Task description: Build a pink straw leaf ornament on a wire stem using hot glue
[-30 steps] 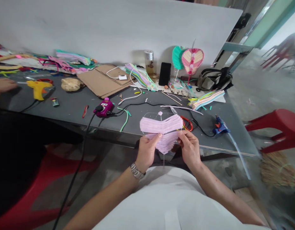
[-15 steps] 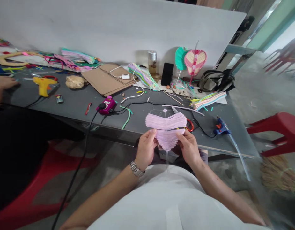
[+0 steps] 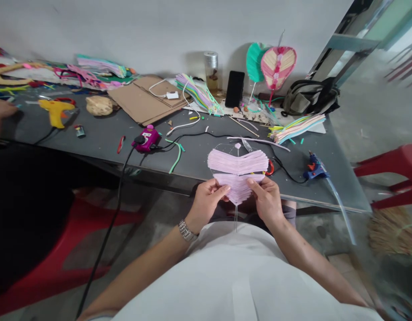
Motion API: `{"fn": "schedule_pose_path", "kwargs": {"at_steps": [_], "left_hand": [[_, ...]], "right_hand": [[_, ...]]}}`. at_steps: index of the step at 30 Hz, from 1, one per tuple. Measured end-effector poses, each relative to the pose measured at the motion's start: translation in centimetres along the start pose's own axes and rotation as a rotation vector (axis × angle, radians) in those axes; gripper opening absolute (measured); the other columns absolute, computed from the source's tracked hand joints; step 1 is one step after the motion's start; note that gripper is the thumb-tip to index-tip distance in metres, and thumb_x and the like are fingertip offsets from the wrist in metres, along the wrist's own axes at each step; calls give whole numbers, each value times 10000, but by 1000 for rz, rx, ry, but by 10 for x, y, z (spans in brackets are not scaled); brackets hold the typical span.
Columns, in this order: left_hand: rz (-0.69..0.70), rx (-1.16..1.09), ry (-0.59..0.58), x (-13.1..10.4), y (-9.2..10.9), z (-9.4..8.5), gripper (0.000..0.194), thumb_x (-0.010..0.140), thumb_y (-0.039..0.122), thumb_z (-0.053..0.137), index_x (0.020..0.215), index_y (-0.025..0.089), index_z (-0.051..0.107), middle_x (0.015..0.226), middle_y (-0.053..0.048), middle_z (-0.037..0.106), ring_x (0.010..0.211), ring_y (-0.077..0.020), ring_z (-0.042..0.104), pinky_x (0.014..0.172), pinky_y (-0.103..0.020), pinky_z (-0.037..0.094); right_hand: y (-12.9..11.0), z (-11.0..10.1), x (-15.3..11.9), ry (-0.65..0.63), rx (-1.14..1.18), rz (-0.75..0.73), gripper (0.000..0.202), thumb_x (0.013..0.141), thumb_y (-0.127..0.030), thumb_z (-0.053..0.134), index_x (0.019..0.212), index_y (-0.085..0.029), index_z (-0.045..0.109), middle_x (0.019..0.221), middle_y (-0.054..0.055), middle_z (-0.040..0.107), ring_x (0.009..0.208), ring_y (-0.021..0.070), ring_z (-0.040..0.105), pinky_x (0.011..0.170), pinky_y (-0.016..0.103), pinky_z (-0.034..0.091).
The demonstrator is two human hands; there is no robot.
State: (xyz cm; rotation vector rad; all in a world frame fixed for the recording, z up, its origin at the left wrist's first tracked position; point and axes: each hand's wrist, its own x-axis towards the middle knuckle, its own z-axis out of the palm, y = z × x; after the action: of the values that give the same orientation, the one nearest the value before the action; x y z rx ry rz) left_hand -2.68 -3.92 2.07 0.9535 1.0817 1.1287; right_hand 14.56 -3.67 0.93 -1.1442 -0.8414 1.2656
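Note:
Between my two hands is a lilac heart-shaped fan (image 3: pixel 238 161) made of pipe-cleaner strips on a thin wire frame, held over the table's front edge. A narrow gap splits its upper band from the lower pointed part. My left hand (image 3: pixel 206 203) pinches the lower part's left side, thumb on top. On its right side, my right hand (image 3: pixel 266 198) grips with the thumb on the face and fingers behind. Thin wires run down from the tip toward my lap. Behind the fan lie red-handled scissors (image 3: pixel 270 167), mostly hidden.
A blue glue gun (image 3: pixel 315 168) lies right, a yellow one (image 3: pixel 55 112) left near another person's hand (image 3: pixel 2 117). A purple power adapter (image 3: pixel 146 140) and black cords cross the table. Pipe-cleaner bundles (image 3: pixel 297 127), a phone (image 3: pixel 234 90), a jar (image 3: pixel 211 71) and finished fans (image 3: pixel 278 67) stand behind.
My view has tilted and shifted a little. My left thumb has slid inward across the lower part of the fan; both hands keep hold.

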Motion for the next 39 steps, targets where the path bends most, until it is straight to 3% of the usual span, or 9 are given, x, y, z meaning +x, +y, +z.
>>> {"fn": "schedule_pose_path", "kwargs": {"at_steps": [6, 11, 16, 18, 22, 25, 28, 33, 39], "left_hand": [[-20, -10, 9, -3, 1, -2, 299, 741, 426, 842, 735, 151, 725, 690, -16, 676, 630, -142, 612, 653, -267, 540], [-35, -79, 68, 0, 3, -1, 376, 706, 491, 858, 677, 173, 661, 655, 4, 643, 630, -147, 616, 661, -289, 567], [89, 88, 80, 2, 7, -3, 343, 746, 444, 835, 618, 179, 658, 587, -2, 646, 575, -146, 602, 605, -253, 508], [114, 116, 105, 3, 7, -3, 336, 742, 440, 843, 623, 178, 670, 591, -3, 650, 583, -144, 598, 608, -246, 500], [-2, 1, 94, 1, 0, 0, 398, 727, 544, 843, 730, 167, 714, 683, -12, 673, 661, -161, 635, 671, -275, 554], [-176, -78, -88, -4, -7, 4, 462, 712, 588, 846, 813, 151, 738, 770, -47, 725, 723, -187, 685, 730, -317, 580], [-305, -86, -235, -9, -10, 7, 431, 687, 532, 881, 786, 142, 728, 778, -65, 753, 730, -190, 707, 715, -296, 562], [-324, -52, -200, -11, -12, 9, 374, 679, 465, 881, 771, 139, 723, 750, -69, 764, 672, -159, 699, 574, -218, 471], [-375, -123, -173, -9, -12, 11, 388, 651, 453, 892, 734, 146, 670, 747, -66, 756, 652, -164, 712, 532, -214, 472]], "right_hand": [[3, 0, 1, -35, -14, 22, 269, 761, -459, 830, 807, -211, 735, 754, 14, 719, 626, 150, 590, 613, 291, 472], [-1, 0, 3, -35, 21, 16, 296, 742, -461, 840, 892, -220, 758, 829, 20, 745, 713, 168, 638, 698, 310, 510], [1, 0, 5, -13, -22, 17, 281, 754, -472, 828, 799, -215, 722, 678, -9, 667, 582, 129, 538, 571, 272, 433], [1, 0, 6, -20, -3, 10, 267, 757, -456, 827, 823, -216, 730, 710, -7, 684, 595, 128, 544, 576, 269, 432], [-1, 0, 11, -20, 18, 6, 277, 756, -458, 828, 863, -218, 738, 793, 2, 729, 636, 135, 579, 604, 272, 443], [0, 0, 14, 4, 37, 0, 301, 742, -471, 840, 849, -212, 732, 738, -10, 713, 584, 122, 537, 570, 265, 412], [1, 0, 15, 17, 74, -15, 309, 730, -465, 855, 848, -205, 737, 714, -19, 707, 574, 119, 520, 572, 265, 409], [2, 0, 15, 37, 76, -45, 296, 722, -447, 871, 814, -209, 722, 622, -51, 633, 515, 98, 440, 530, 257, 369], [7, -3, 15, 22, 25, -72, 289, 773, -458, 844, 831, -204, 719, 628, -51, 627, 507, 89, 419, 518, 251, 357]]}}
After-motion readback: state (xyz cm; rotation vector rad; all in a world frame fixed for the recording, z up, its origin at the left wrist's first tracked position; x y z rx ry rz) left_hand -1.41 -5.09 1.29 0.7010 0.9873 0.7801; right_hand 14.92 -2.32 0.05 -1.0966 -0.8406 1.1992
